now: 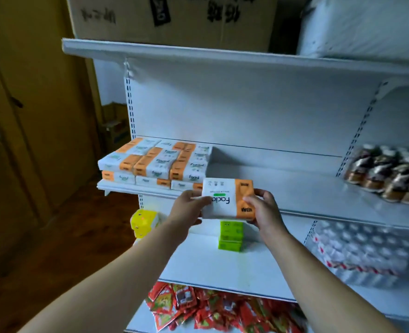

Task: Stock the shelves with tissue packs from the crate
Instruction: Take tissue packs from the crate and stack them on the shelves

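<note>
I hold one white-and-orange tissue pack (227, 198) in both hands, just in front of the middle shelf's edge (319, 212). My left hand (189, 207) grips its white left end. My right hand (262, 209) grips its orange right end. Several matching tissue packs (155, 163) are stacked in two layers at the left end of that white shelf, directly left of and behind the held pack. The crate is out of view.
Bottled drinks (388, 176) in wrap sit at the shelf's right end. Below are a yellow pack (143, 221), green packs (231, 235), wrapped white goods (357, 251) and red sachets (210, 308). A cardboard box (174, 18) and a white bag (364, 25) top the shelving.
</note>
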Demonstrator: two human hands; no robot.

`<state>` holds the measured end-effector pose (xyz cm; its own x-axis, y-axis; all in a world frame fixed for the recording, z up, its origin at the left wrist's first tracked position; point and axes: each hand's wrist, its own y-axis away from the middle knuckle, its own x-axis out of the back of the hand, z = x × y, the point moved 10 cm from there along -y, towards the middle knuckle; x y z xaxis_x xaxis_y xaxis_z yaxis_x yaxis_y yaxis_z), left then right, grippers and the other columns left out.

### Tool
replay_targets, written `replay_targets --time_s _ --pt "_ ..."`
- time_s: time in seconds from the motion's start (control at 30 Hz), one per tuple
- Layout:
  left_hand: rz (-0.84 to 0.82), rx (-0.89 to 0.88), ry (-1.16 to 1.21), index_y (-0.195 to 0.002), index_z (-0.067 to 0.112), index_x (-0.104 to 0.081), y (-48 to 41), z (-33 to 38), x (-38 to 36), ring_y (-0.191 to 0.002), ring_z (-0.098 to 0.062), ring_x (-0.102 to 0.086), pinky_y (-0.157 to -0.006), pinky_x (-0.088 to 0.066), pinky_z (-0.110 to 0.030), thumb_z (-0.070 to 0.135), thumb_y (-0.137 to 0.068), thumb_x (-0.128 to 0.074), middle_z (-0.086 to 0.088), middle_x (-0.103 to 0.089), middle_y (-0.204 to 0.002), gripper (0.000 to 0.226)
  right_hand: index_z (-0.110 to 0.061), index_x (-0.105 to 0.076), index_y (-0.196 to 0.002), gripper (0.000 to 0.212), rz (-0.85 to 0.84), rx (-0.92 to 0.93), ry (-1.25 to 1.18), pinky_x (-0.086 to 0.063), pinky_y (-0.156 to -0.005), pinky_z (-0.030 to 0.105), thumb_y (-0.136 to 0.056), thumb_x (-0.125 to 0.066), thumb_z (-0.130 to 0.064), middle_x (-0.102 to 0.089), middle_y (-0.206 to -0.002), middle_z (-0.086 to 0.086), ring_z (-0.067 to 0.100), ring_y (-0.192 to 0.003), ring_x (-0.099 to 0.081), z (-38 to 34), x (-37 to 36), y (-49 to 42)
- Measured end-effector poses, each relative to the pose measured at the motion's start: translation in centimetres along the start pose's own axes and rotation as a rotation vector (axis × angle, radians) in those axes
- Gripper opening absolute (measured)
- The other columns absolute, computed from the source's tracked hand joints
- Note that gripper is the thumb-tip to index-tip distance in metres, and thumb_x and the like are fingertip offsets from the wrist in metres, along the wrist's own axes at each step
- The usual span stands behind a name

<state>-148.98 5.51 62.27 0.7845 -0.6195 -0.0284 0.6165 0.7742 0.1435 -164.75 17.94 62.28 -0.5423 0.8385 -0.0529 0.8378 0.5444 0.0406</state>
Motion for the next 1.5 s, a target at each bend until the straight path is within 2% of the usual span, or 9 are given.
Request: replay_targets --time_s 0.1,0.23,0.4,0.6,0.77,0.9,1.03,1.3,1.5 --pt "0.058 -0.039 -0.021 -0.094 0.014 -0.053 -3.4 0.8 -2.5 -0.069 -0.022 -0.054 -0.059 -0.044 -0.029 0.021 -0.079 -0.07 -0.009 -0.061 -0.089 0.024 -0.023 -0.052 -0.086 0.014 0.022 0.0 0.045 -0.039 -0.058 0.026 -0.083 -0.06 -0.012 -0.064 -0.088 0.005 0.021 -0.07 -0.057 -0.4 1.8 -3.8" --pt "0.115 -0.105 -0.117 -0.086 0.02 -0.051 -8.1 1.7 -4.5 -0.085 -0.03 -0.06 -0.081 -0.051 -0.044 0.032 -0.071 -0.072 -0.012 -0.064 -0.096 0.029 -0.021 -0.054 -0.096 0.015 0.053 -0.001 0.056 -0.039 -0.056 0.026 -0.085 -0.059 -0.013 -0.063 -0.091 0.007 0.02 -0.071 -0.058 -0.6 2.6 -9.2" --pt "0.123 -0.178 -0.246 -0.09 0.016 -0.053 -15.7 5.8 -6.4 -0.087 -0.028 -0.062 -0.081 -0.054 -0.042 0.026 -0.08 -0.066 -0.006 -0.062 -0.089 0.02 -0.013 -0.054 -0.112 0.024 0.085 -0.047 -0.042 -0.038 -0.055 0.025 -0.087 -0.056 -0.015 -0.06 -0.085 0.006 0.018 -0.065 -0.056 -0.3 1.4 -16.3" --pt "0.088 -0.053 -0.599 -0.105 0.002 -0.064 -24.4 7.4 -8.1 -0.104 -0.031 -0.061 -0.087 -0.048 -0.033 0.021 -0.085 -0.059 -0.017 -0.066 -0.109 0.027 -0.011 -0.054 -0.116 0.03 0.184 -0.107 -0.028 -0.045 -0.06 0.027 -0.087 -0.059 -0.018 -0.063 -0.104 0.012 0.025 -0.087 -0.061 0.5 0.3 -23.8" --pt "-0.012 0.03 -0.845 -0.111 0.003 -0.061 -27.6 5.1 -10.6 -0.109 -0.025 -0.059 -0.088 -0.047 -0.028 0.016 -0.086 -0.056 -0.012 -0.063 -0.116 0.028 -0.01 -0.058 -0.112 0.028 0.224 -0.167 0.109 -0.047 -0.068 0.031 -0.086 -0.06 -0.02 -0.064 -0.105 0.013 0.029 -0.093 -0.063 2.5 -0.1 -27.0" --pt "-0.11 0.022 -1.029 -0.117 0.001 -0.058 -28.6 3.3 -12.0 -0.114 -0.028 -0.058 -0.09 -0.047 -0.032 0.013 -0.09 -0.049 -0.014 -0.061 -0.121 0.031 -0.012 -0.067 -0.099 0.047 0.055 -0.139 0.364 -0.046 -0.064 0.024 -0.06 -0.059 -0.035 -0.069 -0.096 0.007 0.022 -0.087 -0.065 3.4 -1.5 -27.4" --pt "-0.129 0.013 -1.205 -0.126 0.002 -0.05 -29.4 2.5 -12.1 -0.122 -0.029 -0.051 -0.098 -0.043 -0.032 0.013 -0.089 -0.049 -0.014 -0.053 -0.13 0.039 -0.014 -0.07 -0.095 0.046 -0.098 -0.133 0.471 -0.052 -0.07 0.026 -0.051 -0.062 -0.025 -0.072 -0.092 0.003 0.016 -0.081 -0.065 3.9 -2.6 -28.0" --pt "-0.131 -0.265 -1.538 -0.134 0.006 -0.046 -30.1 4.1 -14.2 -0.126 -0.031 -0.042 -0.097 -0.041 -0.035 0.008 -0.094 -0.042 -0.016 -0.042 -0.135 0.04 -0.02 -0.07 -0.088 0.024 -0.051 -0.029 0.779 -0.038 -0.056 0.017 -0.067 -0.075 -0.031 -0.064 -0.08 -0.002 0.013 -0.081 -0.058 3.3 -3.0 -29.7" --pt "-0.199 -0.229 -1.534 -0.133 0.0 -0.045 -30.5 3.5 -14.8 -0.121 -0.029 -0.051 -0.09 -0.047 -0.035 0.002 -0.095 -0.038 -0.021 -0.04 -0.136 0.039 -0.02 -0.074 -0.09 0.021 -0.015 0.031 0.688 -0.041 -0.061 0.02 -0.07 -0.073 -0.014 -0.07 -0.081 0.0 0.013 -0.081 -0.062 3.2 -4.0 -30.3"
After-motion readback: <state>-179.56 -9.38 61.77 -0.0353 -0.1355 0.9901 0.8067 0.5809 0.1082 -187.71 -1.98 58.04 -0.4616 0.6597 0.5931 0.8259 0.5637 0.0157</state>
